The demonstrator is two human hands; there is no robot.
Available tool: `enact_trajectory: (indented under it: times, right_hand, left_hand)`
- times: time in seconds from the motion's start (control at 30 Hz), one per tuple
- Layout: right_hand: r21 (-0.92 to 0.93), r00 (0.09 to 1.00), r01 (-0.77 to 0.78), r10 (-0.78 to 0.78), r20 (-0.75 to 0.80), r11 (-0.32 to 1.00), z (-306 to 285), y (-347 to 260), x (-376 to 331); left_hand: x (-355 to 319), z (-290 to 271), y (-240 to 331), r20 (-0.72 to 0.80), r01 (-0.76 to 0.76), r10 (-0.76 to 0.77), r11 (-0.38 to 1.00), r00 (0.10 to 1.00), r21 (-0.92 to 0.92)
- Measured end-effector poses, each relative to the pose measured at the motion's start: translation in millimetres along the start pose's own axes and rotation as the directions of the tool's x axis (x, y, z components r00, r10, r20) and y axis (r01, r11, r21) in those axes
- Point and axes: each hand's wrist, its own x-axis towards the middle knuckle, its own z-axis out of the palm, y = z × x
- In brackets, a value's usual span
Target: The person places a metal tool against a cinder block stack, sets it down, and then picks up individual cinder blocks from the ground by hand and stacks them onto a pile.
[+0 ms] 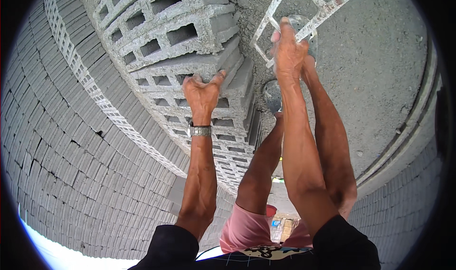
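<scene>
My left hand (203, 98), with a metal-banded watch (200, 130) on the wrist, is closed over the end of a grey hollow concrete block (173, 81) in a stack. Its fingertips reach toward a hole in the block and the thumb lies along the edge at the right. To the right, my right hand (290, 54) grips a welded metal frame (327, 9) with worn, whitish bars. That frame extends upward past the top of the view. Part of its grip is hidden behind the back of the hand.
More hollow blocks (183, 34) lean unevenly just beyond my left hand. A large wall of stacked blocks (90, 175) fills the left side. My shoes (273, 97) stand on rough concrete ground (375, 80). A ledge (399, 142) curves along the right, with more stacked blocks (394, 213) beyond.
</scene>
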Motion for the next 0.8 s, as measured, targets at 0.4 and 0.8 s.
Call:
enact_trajectory:
  times: [0.4, 0.8]
  right_hand:
    - [0.068, 0.926, 0.355, -0.361, 0.114, 0.932, 44.3, 26.9, 34.0]
    - [0.102, 0.947, 0.299, -0.308, 0.091, 0.949, 36.4, 4.4, 12.1]
  left_hand:
    - [-6.0, -40.7, 36.9, 0.12, 0.131, -0.119, 0.986, 0.986, -0.098]
    - [-2.1, -48.4, 33.7, 0.122, 0.158, -0.145, 0.983, 0.982, -0.097]
